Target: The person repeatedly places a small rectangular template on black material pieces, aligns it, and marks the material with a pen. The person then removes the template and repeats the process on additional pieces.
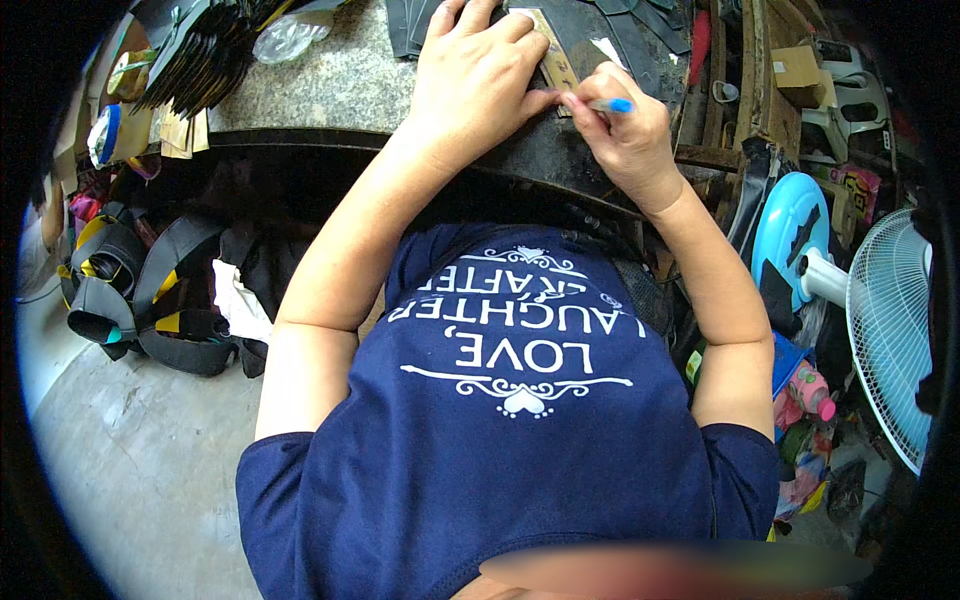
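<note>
A crowded workroom fills the head view: a fan (893,340) at right, black curved pieces with yellow linings (180,265) at left, the tabletop (300,105) along the far side. I judge the marking to be under way: the straightedge (556,68) is laid down and the pen (613,105) is at its near end. I make out no drawn line, so I cannot tell how much is left. The straightedge, a narrow yellowish strip with dark markings, lies on the tabletop's right half, running far to near between my hands. My left hand (475,75) rests against it, fingers loosely spread and unclenched, the farthest tips cut off. My right hand (635,130) has its fingers pinched round the pen, which shows a bright blue end.
</note>
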